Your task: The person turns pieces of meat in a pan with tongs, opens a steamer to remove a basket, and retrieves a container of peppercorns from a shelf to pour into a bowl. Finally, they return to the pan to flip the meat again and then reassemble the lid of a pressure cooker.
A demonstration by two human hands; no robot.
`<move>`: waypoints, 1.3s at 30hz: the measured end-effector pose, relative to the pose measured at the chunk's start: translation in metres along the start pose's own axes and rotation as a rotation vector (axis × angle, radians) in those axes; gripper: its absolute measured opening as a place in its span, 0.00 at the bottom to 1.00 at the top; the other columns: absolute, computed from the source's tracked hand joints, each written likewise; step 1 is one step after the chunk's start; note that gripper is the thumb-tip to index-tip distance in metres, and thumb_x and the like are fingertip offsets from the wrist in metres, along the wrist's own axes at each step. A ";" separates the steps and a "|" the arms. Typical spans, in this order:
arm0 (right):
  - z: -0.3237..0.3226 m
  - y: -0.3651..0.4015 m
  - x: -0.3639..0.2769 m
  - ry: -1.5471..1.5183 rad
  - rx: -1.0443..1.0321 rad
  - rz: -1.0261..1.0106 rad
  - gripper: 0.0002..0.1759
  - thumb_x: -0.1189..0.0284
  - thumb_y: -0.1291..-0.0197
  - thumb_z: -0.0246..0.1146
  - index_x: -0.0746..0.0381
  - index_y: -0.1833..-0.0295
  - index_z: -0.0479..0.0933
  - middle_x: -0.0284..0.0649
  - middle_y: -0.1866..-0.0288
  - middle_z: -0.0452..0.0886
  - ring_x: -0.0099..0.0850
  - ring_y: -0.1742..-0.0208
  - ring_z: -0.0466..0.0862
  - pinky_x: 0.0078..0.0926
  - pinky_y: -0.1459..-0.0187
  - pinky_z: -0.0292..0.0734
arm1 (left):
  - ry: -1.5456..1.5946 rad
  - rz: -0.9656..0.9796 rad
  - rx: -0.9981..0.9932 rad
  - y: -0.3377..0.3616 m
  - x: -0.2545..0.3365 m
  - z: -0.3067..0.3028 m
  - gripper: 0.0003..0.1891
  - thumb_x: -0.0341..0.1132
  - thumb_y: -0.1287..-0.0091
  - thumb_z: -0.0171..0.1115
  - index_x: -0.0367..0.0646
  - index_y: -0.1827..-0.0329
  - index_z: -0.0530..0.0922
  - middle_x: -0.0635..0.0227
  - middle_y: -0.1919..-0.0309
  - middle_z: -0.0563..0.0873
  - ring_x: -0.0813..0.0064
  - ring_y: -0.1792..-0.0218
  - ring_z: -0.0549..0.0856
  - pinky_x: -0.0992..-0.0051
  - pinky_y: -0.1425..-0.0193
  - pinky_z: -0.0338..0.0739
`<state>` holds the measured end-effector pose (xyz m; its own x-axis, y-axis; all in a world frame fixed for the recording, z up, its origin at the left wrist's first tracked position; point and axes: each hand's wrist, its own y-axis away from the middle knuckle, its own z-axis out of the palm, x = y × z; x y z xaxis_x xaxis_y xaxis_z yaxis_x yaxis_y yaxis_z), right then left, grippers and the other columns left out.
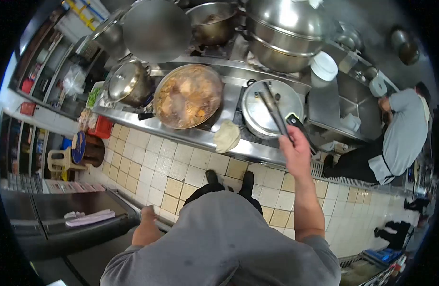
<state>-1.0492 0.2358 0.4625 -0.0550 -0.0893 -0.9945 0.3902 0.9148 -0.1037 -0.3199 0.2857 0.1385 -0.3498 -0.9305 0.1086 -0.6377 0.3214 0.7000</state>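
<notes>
My right hand [296, 151] is wrapped around black tongs [273, 107], whose arms reach over the lid of a silver pressure cooker [255, 114]. The cooker's own black handle [303, 131] sticks out just beyond my fingers. To the left, a wide pan of simmering stew [188, 97] with brown pieces and sauce sits on the stove. A pale folded cloth [227, 137] hangs over the stove's front edge between pan and cooker. My left hand [148, 215] is low at my side, away from the stove, with loose fingers and nothing visible in it.
A lidded pot [129, 83] stands left of the pan. Large stacked steamers [286, 35] and a deep pot [212, 23] fill the back. At the right, another person [398, 128] works at a sink [360, 105]. A dark counter [86, 238] lies behind my left side.
</notes>
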 end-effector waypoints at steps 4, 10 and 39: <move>0.084 0.011 0.019 0.210 -0.118 0.037 0.14 0.70 0.31 0.67 0.63 0.44 0.81 0.36 0.64 0.84 0.24 0.64 0.81 0.26 0.62 0.76 | 0.353 -0.080 0.104 -0.005 -0.077 -0.023 0.13 0.40 0.30 0.62 0.38 0.62 0.85 0.61 0.74 0.87 0.63 0.82 0.82 0.53 0.78 0.77; 0.203 0.027 0.036 0.798 -0.098 -0.127 0.14 0.61 0.34 0.67 0.61 0.53 0.84 0.54 0.59 0.87 0.60 0.54 0.84 0.57 0.53 0.78 | -0.377 1.083 -0.248 -0.096 -0.163 0.071 0.21 0.43 0.34 0.72 0.41 0.42 0.85 0.64 0.57 0.93 0.72 0.55 0.90 0.72 0.55 0.84; 0.396 -0.065 0.105 0.965 -0.027 0.256 0.23 0.55 0.34 0.65 0.67 0.53 0.85 0.59 0.55 0.87 0.59 0.49 0.87 0.54 0.48 0.81 | 0.076 0.949 -0.037 -0.096 0.067 -0.149 0.20 0.37 0.29 0.68 0.39 0.36 0.82 0.56 0.53 0.90 0.69 0.56 0.89 0.69 0.49 0.83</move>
<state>-0.7161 0.0113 0.3589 -0.6998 0.4590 -0.5473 0.4744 0.8715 0.1242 -0.1803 0.1661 0.1838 -0.6637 -0.2940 0.6878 -0.0882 0.9439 0.3183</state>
